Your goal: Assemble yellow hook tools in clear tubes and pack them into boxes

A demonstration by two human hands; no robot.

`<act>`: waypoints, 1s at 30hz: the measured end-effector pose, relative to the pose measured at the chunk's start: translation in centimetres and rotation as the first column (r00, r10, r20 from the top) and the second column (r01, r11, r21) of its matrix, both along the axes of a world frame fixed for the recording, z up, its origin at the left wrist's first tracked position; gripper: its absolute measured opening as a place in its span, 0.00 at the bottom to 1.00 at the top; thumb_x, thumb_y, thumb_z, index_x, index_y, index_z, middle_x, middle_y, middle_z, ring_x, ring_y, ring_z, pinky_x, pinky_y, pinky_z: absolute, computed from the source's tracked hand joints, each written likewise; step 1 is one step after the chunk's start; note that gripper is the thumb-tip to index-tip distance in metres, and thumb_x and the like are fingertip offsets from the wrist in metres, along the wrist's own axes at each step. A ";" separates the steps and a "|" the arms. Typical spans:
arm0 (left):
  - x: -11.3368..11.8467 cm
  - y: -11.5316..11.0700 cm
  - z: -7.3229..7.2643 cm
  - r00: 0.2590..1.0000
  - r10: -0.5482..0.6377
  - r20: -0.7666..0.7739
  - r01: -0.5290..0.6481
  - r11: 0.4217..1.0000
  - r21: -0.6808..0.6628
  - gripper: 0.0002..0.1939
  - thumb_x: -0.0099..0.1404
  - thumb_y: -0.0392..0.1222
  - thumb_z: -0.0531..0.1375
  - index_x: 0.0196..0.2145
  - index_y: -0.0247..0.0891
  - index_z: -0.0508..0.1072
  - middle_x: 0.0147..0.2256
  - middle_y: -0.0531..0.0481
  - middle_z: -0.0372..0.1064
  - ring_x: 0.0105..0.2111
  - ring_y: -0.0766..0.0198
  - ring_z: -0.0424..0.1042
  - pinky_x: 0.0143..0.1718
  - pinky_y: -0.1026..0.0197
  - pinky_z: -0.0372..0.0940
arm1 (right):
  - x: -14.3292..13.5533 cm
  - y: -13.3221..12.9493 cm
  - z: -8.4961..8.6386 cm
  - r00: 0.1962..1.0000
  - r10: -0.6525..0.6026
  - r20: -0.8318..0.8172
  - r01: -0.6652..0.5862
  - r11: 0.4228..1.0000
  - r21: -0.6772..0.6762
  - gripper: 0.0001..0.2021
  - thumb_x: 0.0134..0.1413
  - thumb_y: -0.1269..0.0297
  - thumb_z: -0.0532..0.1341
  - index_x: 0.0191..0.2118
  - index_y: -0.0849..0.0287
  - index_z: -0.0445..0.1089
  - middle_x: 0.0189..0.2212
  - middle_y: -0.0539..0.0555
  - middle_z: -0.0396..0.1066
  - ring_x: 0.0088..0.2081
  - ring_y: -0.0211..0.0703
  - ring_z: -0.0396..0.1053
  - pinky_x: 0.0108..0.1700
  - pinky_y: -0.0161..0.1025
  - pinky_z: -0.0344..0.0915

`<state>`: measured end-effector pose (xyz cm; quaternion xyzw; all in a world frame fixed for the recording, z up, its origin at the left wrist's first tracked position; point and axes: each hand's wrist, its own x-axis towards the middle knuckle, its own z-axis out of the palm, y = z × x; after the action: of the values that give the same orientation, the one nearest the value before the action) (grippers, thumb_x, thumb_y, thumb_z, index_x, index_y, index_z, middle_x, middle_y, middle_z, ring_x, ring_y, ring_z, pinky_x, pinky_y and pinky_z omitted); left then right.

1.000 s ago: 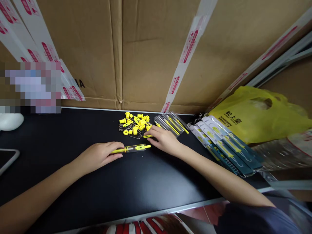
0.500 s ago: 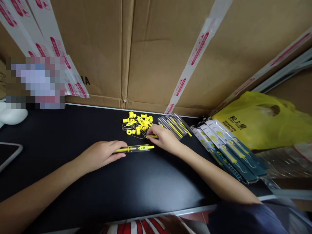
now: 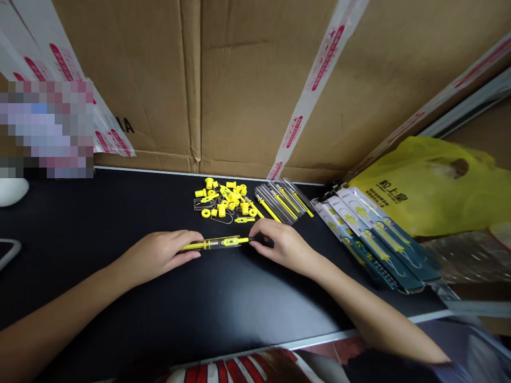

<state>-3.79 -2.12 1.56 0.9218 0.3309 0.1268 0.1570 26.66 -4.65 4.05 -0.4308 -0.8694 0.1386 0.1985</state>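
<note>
My left hand [image 3: 165, 254] is closed round one end of a partly built spring scale [image 3: 219, 243], a clear tube with yellow parts inside. It lies level just above or on the black table; I cannot tell which. At its right end a yellow tip sticks out of the tube. There my right hand [image 3: 279, 242] pinches a small dark coil spring [image 3: 251, 239], held against or just beside that tip. Behind the hands lies a pile of yellow plastic parts [image 3: 233, 201], with rings, caps and wire hooks [image 3: 203, 204] mixed in.
Several clear tubes [image 3: 285, 201] with yellow rods lie right of the pile. Packaged spring scales [image 3: 371, 234] and a yellow plastic bag [image 3: 431, 186] are further right. Large cardboard boxes [image 3: 247, 96] wall the table's [image 3: 207, 308] back edge. A white-edged device [image 3: 10, 252] lies far left.
My right hand has left the pile and come towards me to the tube's right end, now with a coil spring in its fingers. My left hand still grips the tube. The view has shifted slightly.
</note>
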 end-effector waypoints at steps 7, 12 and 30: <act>0.0 -0.1 -0.2 1.000 -0.007 0.021 0.007 1.000 0.024 0.16 0.69 0.51 0.50 0.48 0.43 0.69 0.42 0.52 0.74 0.38 0.65 0.75 0.38 0.65 0.66 | -0.2 -0.4 0.1 0.999 0.003 -0.037 -0.003 1.000 0.006 0.03 0.56 0.69 0.58 0.37 0.57 0.66 0.32 0.52 0.70 0.29 0.38 0.64 0.32 0.35 0.62; 0.0 -0.1 -0.3 1.000 -0.021 0.020 0.020 0.998 0.052 0.16 0.69 0.50 0.50 0.48 0.42 0.69 0.42 0.51 0.74 0.37 0.65 0.75 0.38 0.65 0.66 | -0.5 -0.7 0.0 1.000 0.008 -0.030 -0.008 1.000 0.028 0.02 0.56 0.69 0.58 0.37 0.57 0.65 0.32 0.53 0.69 0.30 0.39 0.65 0.34 0.36 0.63; 0.4 -0.5 -0.4 0.998 -0.034 0.055 0.031 0.999 0.040 0.16 0.69 0.50 0.51 0.48 0.43 0.69 0.41 0.52 0.74 0.37 0.65 0.75 0.37 0.66 0.66 | -1.1 -1.1 -0.9 0.970 0.013 -0.244 -0.044 0.992 -0.122 0.01 0.57 0.68 0.58 0.35 0.57 0.66 0.30 0.52 0.68 0.29 0.37 0.66 0.32 0.35 0.67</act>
<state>-3.42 -2.66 1.17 0.9261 0.3088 0.1562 0.1502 25.55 -5.75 3.10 -0.4100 -0.8340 0.2481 0.2736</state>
